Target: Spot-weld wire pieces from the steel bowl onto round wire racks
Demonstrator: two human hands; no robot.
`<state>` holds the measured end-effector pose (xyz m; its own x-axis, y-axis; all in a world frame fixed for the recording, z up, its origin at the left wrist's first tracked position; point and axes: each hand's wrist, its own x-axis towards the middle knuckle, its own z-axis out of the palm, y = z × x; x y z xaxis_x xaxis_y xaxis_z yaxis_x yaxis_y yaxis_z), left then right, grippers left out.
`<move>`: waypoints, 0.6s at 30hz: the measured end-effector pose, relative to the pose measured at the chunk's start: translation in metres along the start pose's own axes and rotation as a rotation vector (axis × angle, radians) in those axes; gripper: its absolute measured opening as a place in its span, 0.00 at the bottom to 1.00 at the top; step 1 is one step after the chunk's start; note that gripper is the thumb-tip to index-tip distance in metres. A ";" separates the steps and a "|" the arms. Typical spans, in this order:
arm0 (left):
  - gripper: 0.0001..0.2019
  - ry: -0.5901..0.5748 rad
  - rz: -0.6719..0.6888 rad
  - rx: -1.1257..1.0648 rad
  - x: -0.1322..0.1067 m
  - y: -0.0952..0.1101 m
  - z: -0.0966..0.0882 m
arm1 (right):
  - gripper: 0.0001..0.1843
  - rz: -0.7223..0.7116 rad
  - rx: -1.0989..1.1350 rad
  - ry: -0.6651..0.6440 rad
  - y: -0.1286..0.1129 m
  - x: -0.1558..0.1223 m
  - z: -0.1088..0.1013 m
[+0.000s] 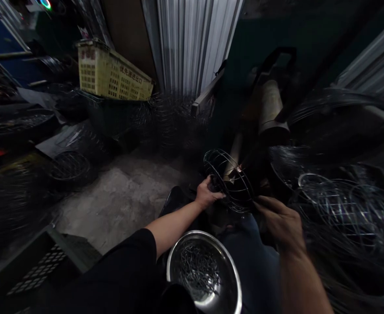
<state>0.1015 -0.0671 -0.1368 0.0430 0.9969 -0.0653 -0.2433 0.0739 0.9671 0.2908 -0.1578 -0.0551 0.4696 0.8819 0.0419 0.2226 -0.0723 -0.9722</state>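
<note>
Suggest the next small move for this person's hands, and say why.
Probably the right hand should close on the wire cage to steady it. The left hand already grips one side, while the right hand's fingers seem only to reach the opposite edge. The pale-shafted tool sits close against the cage, so a two-handed hold looks sensible.

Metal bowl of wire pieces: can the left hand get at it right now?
Probably yes. The left hand sits just above the bowl with nothing between them, though it is holding the wire cage and would likely have to let go first.

Polished steel bowl [198,232], dull wire cage [229,183]
</note>
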 end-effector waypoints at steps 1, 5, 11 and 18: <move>0.48 0.007 0.013 -0.002 0.001 -0.003 0.000 | 0.20 -0.003 0.003 0.010 0.001 0.000 0.000; 0.49 0.027 0.066 0.052 0.006 -0.013 -0.001 | 0.20 0.001 0.017 0.052 0.005 0.000 -0.001; 0.45 0.043 0.158 0.195 0.003 -0.008 -0.006 | 0.22 0.060 -0.011 0.065 0.017 -0.001 -0.004; 0.44 0.045 0.274 0.333 0.002 -0.005 -0.012 | 0.27 0.101 0.017 0.064 0.008 -0.007 -0.004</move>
<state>0.0910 -0.0654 -0.1450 -0.0240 0.9792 0.2013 0.0863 -0.1986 0.9763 0.2928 -0.1665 -0.0621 0.5427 0.8389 -0.0419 0.1571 -0.1504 -0.9761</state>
